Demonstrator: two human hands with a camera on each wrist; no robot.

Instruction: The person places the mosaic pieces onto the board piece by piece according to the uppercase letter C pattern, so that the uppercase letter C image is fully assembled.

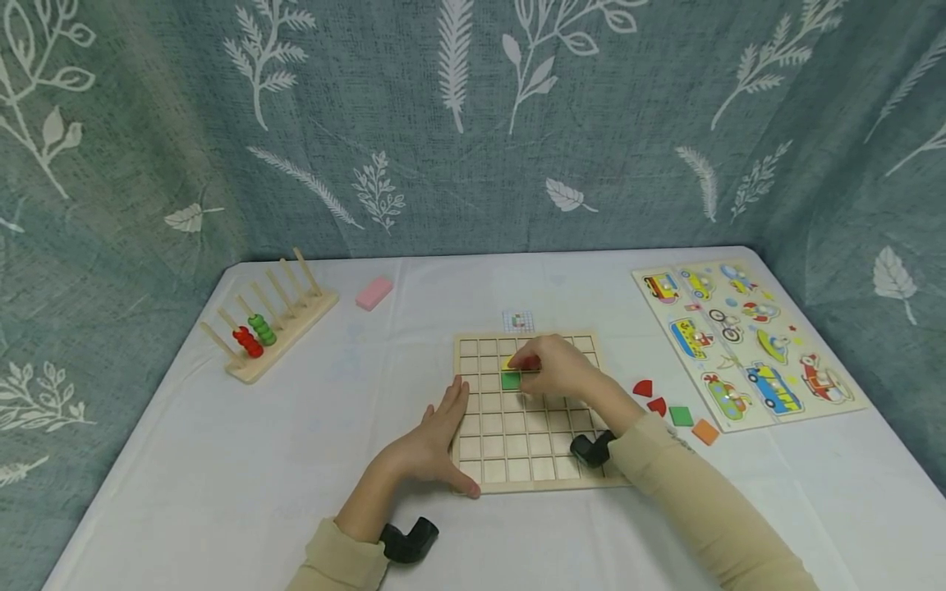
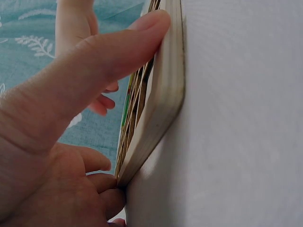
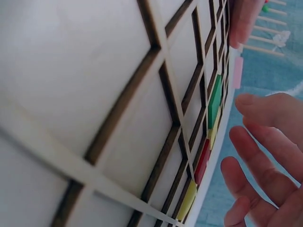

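Note:
A wooden grid board [image 1: 528, 468] lies flat on the table. My left hand [image 1: 436, 439] steadies its near left corner, fingers spread straight along the left side and thumb [image 2: 156, 28] on the front edge. Over the upper part of the board is my right hand [image 1: 557, 369]. In the right wrist view its fingers [image 3: 260, 161] are loosely bent, apart, with nothing between them. Close by, a green square tile [image 1: 511, 381], a yellow tile [image 1: 506, 364] and a red tile [image 3: 202, 163] sit in grid cells. Another yellow tile [image 3: 188, 201], hidden by the hand from above, sits beside the red one.
Right of the board lie red quarter-round pieces [image 1: 643, 388], a green square [image 1: 681, 416] and an orange square [image 1: 705, 432]. A vehicle picture puzzle [image 1: 746, 345] is beyond. A peg stand [image 1: 288, 332] with beads, a pink block [image 1: 374, 293] and a small patterned card [image 1: 517, 321] are farther back.

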